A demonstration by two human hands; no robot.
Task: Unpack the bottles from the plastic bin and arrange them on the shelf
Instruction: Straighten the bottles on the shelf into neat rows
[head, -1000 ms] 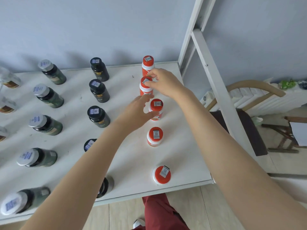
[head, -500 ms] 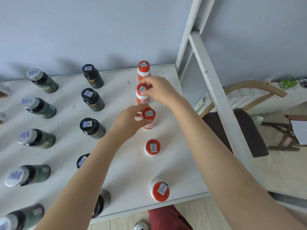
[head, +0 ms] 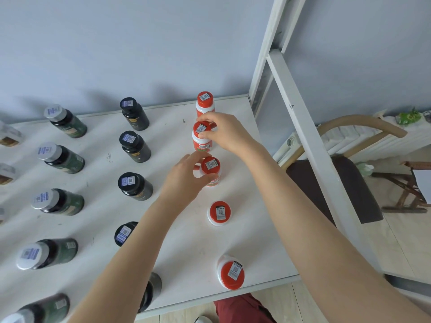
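A column of red-capped white bottles runs down the right side of the white shelf. My right hand grips the second red-capped bottle from the back by its cap and neck. My left hand is closed around the third red-capped bottle, fingers on its left side. The rear red-capped bottle stands free near the wall. Two more red-capped bottles stand in front, untouched. The plastic bin is out of view.
Black-capped dark bottles form a column mid-shelf; silver-capped green bottles form another to the left. White shelf posts rise at the right. A chair and radiator stand beyond the shelf's right edge.
Both hands have stayed on the same two red-capped bottles. My left hand has closed more firmly around the third bottle. The camera has shifted slightly, so the shelf sits lower in view.
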